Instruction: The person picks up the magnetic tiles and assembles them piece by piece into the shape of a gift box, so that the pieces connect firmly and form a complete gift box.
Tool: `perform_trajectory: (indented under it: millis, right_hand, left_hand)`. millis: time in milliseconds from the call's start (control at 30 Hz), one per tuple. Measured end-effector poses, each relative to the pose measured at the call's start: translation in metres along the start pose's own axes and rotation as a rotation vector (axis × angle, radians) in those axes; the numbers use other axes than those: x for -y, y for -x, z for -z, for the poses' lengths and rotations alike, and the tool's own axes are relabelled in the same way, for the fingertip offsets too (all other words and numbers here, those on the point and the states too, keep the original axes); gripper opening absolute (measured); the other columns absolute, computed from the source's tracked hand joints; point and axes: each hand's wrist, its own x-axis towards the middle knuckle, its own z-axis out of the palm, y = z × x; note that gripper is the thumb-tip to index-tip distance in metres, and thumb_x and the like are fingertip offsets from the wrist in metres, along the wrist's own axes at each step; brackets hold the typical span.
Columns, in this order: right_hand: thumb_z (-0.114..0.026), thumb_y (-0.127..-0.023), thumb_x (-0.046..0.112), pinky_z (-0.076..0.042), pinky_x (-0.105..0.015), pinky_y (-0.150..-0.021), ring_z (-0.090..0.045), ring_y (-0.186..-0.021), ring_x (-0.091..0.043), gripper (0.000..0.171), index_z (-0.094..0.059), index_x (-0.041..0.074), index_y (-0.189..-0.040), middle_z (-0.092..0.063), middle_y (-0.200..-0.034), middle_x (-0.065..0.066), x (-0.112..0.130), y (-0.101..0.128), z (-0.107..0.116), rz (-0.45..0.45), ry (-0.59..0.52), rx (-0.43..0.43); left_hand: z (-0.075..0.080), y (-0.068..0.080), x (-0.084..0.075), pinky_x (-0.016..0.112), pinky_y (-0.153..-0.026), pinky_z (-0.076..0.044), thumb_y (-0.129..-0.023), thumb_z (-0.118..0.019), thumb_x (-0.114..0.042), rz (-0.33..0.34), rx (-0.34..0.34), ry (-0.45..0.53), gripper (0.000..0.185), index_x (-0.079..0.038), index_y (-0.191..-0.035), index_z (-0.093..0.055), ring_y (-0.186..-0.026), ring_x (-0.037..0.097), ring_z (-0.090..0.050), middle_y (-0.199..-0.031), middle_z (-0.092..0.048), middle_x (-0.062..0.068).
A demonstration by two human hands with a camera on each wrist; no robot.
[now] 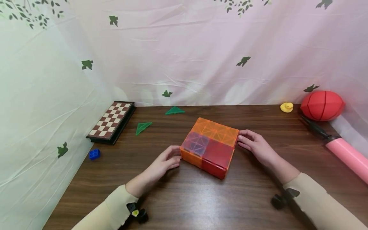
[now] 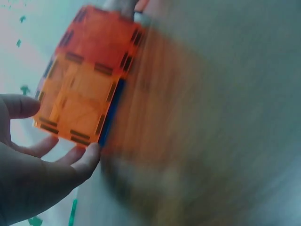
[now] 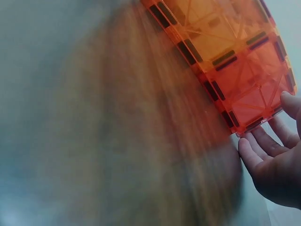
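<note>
A flat box of magnetic tiles (image 1: 211,145), orange, purple and red on top, lies in the middle of the wooden table (image 1: 201,198). My left hand (image 1: 173,158) rests against its near left corner with relaxed fingers. On the far right side my right hand (image 1: 242,140) touches the box with straight fingers. The blurred left wrist view shows the left hand (image 2: 51,141) spread at the edge of the orange tiles (image 2: 84,75). In the right wrist view, also blurred, the right hand (image 3: 270,146) has its fingertips at the corner of the tile box (image 3: 230,52).
A chessboard (image 1: 112,121) lies at the back left, with two green triangle tiles (image 1: 143,127) beside it and a blue brick (image 1: 94,154) nearer. A yellow duck (image 1: 286,107), a red ball (image 1: 322,105) and a pink pump (image 1: 345,151) sit at the right. Cloth walls surround the table.
</note>
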Motion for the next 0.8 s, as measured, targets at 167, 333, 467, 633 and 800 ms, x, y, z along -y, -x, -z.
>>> perform_trajectory:
  millis: [167,333,467,633,800]
  right_hand:
    - [-0.053,-0.107,0.032,-0.048,-0.030,-0.100,-0.060,-0.116,-0.006,0.057,-0.039,-0.008,-0.146,-0.045,-0.144,-0.023,0.003,-0.011,-0.001,-0.010,0.014,0.017]
    - [-0.050,-0.108,0.037,-0.047,-0.030,-0.101,-0.060,-0.117,-0.006,0.063,-0.035,-0.005,-0.151,-0.043,-0.149,-0.025,0.004,-0.017,-0.002,-0.042,0.018,0.031]
    - [-0.046,-0.108,0.043,-0.047,-0.029,-0.101,-0.055,-0.124,-0.008,0.069,-0.026,-0.001,-0.158,-0.035,-0.157,-0.024,0.008,-0.008,-0.004,-0.058,-0.006,0.062]
    - [-0.041,-0.111,0.036,-0.046,-0.029,-0.102,-0.050,-0.129,-0.006,0.065,-0.016,0.005,-0.162,-0.022,-0.164,-0.022,0.011,0.022,-0.012,-0.018,-0.068,0.139]
    - [-0.040,-0.110,0.026,-0.047,-0.029,-0.102,-0.048,-0.130,-0.001,0.063,-0.011,0.011,-0.164,-0.012,-0.167,-0.019,0.013,0.048,-0.024,-0.011,-0.133,0.187]
  left_hand:
    - [-0.020,0.019,0.004,0.040,-0.106,-0.045,-0.103,-0.049,-0.002,-0.037,-0.005,-0.013,0.047,0.002,-0.148,-0.038,-0.137,0.041,-0.045,-0.150,-0.042,0.027]
    - [-0.036,0.027,0.003,0.041,-0.107,-0.044,-0.101,-0.052,-0.003,-0.030,-0.057,0.016,0.046,0.003,-0.145,-0.041,-0.136,0.041,-0.046,-0.149,-0.044,0.025]
    - [-0.033,0.019,0.000,0.047,-0.110,-0.040,-0.103,-0.050,-0.006,-0.031,-0.140,0.065,0.045,0.006,-0.145,-0.041,-0.136,0.040,-0.045,-0.149,-0.042,0.027]
    - [-0.016,-0.009,-0.005,0.056,-0.116,-0.028,-0.107,-0.043,-0.015,-0.029,-0.174,0.181,0.052,0.002,-0.155,-0.030,-0.144,0.042,-0.032,-0.158,-0.029,0.027]
    - [-0.010,-0.031,-0.008,0.058,-0.117,-0.023,-0.107,-0.045,-0.022,-0.002,-0.101,0.235,0.063,-0.007,-0.162,-0.020,-0.150,0.040,-0.022,-0.164,-0.019,0.021]
